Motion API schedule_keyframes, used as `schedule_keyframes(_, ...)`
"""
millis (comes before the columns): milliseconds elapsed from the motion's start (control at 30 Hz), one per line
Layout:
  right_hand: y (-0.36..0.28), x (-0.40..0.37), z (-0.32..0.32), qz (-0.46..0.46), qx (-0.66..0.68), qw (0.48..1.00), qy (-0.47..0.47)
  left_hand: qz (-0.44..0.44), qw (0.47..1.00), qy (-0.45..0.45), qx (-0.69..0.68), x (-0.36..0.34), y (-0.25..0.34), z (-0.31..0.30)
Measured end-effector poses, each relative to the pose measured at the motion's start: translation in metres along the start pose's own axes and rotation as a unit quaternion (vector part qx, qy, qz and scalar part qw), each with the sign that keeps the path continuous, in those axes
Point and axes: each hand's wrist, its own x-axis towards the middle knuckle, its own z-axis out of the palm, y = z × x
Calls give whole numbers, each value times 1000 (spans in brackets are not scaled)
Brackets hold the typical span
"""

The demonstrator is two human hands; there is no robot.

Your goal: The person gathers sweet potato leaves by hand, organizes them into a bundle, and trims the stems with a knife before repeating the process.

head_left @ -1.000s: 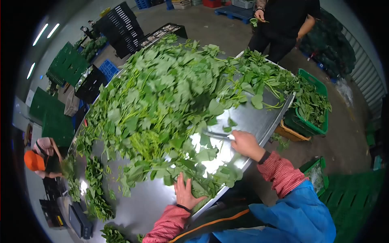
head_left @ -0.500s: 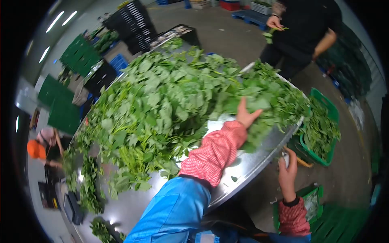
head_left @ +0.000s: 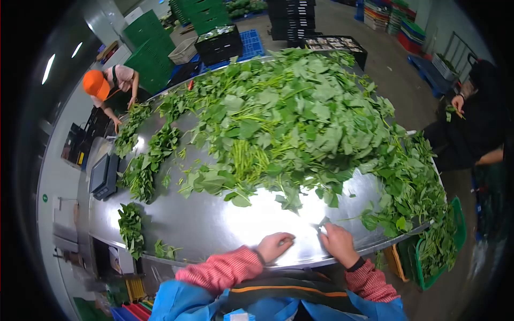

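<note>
My left hand is just above the near edge of the metal table, its fingers curled in; whether anything small is inside them is hidden. To its right, my right hand is closed round a small greyish object, whose kind I cannot make out. Beyond both hands lies a large heap of leafy green stems, some with their stalks lined up. More leafy stems spread over the table's right end, right of my right hand.
Smaller bunches of greens lie on the left, near a dark scale. A person in an orange cap handles greens at the far left. Another person in black stands right. A green crate of greens sits below the right corner.
My left hand has left the leaves on the right and come back to the near edge, curling its fingers. My right hand has come up over the table. The view has turned left.
</note>
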Motion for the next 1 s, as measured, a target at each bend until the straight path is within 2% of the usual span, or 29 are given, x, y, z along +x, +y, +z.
schedule_keyframes(33,-3,8,10,-41,-46,998,-7,-14,999,37,-17,-19,-11,-9)
schedule_keyframes(67,-15,23,4,-113,-69,990,42,-39,996,69,-49,-35,-21,-16)
schedule_keyframes(233,-85,161,-23,-213,-44,971,101,-104,951,207,-204,-80,-78,-32)
schedule_keyframes(367,-144,299,-17,-282,-28,942,181,-118,935,265,-205,-91,-83,-59)
schedule_keyframes(433,-157,359,-1,-292,-78,933,197,-124,925,290,-212,-93,-88,-71)
schedule_keyframes(500,-163,400,12,-284,-116,934,185,-137,914,309,-224,-93,-92,-84)
schedule_keyframes(533,-164,417,19,-279,-135,933,182,-113,923,318,-185,-86,-91,-94)
schedule_keyframes(633,-158,458,46,-152,-190,970,10,-132,906,336,-219,-85,-99,-101)
schedule_keyframes(767,-179,444,19,-141,-224,962,-62,-112,914,322,-220,-67,-115,-101)
schedule_keyframes(800,-172,441,19,-152,-215,963,-48,-103,919,313,-216,-61,-118,-101)
schedule_keyframes(933,-166,436,-4,-96,-64,987,-116,-90,931,280,-215,-42,-113,-102)
schedule_keyframes(1000,-165,440,-9,-75,-84,990,-84,-92,932,273,-218,-40,-110,-101)
